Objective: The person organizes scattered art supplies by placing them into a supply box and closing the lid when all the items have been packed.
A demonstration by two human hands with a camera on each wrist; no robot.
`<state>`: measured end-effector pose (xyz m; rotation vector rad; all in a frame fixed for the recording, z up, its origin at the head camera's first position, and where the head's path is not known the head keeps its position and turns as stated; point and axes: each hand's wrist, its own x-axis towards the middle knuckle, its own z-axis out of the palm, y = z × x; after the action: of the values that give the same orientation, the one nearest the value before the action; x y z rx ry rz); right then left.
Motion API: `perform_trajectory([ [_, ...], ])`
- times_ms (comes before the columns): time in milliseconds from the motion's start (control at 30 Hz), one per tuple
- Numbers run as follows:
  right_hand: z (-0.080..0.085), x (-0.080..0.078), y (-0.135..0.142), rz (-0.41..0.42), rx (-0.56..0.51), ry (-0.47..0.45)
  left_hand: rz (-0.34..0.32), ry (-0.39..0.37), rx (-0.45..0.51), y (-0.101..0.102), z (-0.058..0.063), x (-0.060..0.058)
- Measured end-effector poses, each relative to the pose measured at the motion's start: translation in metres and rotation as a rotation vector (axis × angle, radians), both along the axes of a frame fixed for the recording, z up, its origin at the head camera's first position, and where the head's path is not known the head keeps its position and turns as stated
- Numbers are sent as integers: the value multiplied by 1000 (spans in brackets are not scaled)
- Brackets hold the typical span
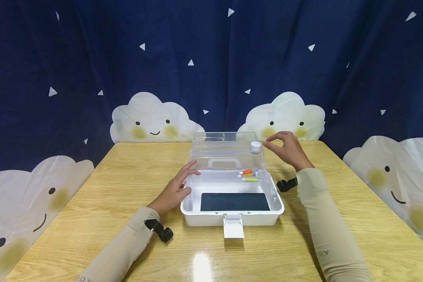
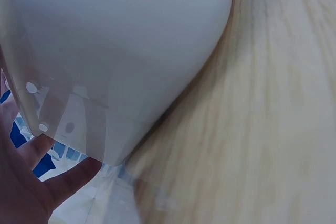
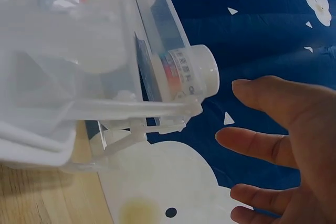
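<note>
A white box (image 1: 204,219) with a raised clear lid stands open on the table, its front latch (image 1: 233,231) hanging down. In its upper right part sits a white-capped bottle (image 1: 255,146), whose printed label shows in the right wrist view. My right hand (image 1: 287,149) is just right of the bottle; the right wrist view shows a gap between its fingers (image 3: 252,142) and the white cap (image 3: 209,72). My left hand (image 1: 176,188) is at the box's left side, with its fingers spread along the edge. Small orange and yellow tubes (image 1: 247,171) lie inside the clear section.
A dark rectangular panel (image 1: 234,201) lies in the box's bottom. The wooden table (image 1: 144,164) extends around the box. Behind it hangs a dark blue curtain (image 1: 183,35) with white clouds and triangles.
</note>
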<state>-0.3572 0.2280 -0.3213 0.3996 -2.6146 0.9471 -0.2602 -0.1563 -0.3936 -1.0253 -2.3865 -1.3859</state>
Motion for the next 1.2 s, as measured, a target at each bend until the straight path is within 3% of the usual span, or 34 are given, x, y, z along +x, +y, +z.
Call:
perform_trajectory([
  [933,-14,-3,39,-41,52,-59,4,-20,-9,2,-3,-2],
  [1200,-17,-6,50,-81,33,-155,2,-17,-9,-1,1,0],
])
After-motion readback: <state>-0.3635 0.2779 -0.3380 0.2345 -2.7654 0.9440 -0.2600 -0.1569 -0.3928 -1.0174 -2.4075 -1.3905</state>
